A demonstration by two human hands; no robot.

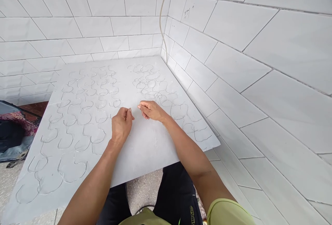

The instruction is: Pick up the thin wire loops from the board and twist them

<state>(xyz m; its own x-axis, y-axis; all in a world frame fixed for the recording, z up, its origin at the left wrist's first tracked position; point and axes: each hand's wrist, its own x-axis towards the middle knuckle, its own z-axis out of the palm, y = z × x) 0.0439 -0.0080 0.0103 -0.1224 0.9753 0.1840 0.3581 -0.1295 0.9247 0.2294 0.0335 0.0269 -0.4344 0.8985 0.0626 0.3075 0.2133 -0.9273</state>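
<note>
Over the middle of a white board point(145, 149), my left hand point(121, 124) is closed in a pinch, thumb against the fingers. My right hand point(151, 110) is pinched too, a small gap away from the left one. Whatever lies between the fingertips is too thin to make out. Thin bent wires point(88, 107), curled into S-like and hooked shapes, lie in rough rows on the left of the board. On the right, more curved wires point(150, 83) lie in a looser, overlapping group, some just beyond my right hand.
White tiled walls point(212, 62) meet in a corner behind and right of the board. A pale cable point(160, 20) hangs down that corner. At the left edge sits a dark-framed item with cloth point(18, 128) on it. My legs point(173, 194) are under the board's near edge, above a speckled floor.
</note>
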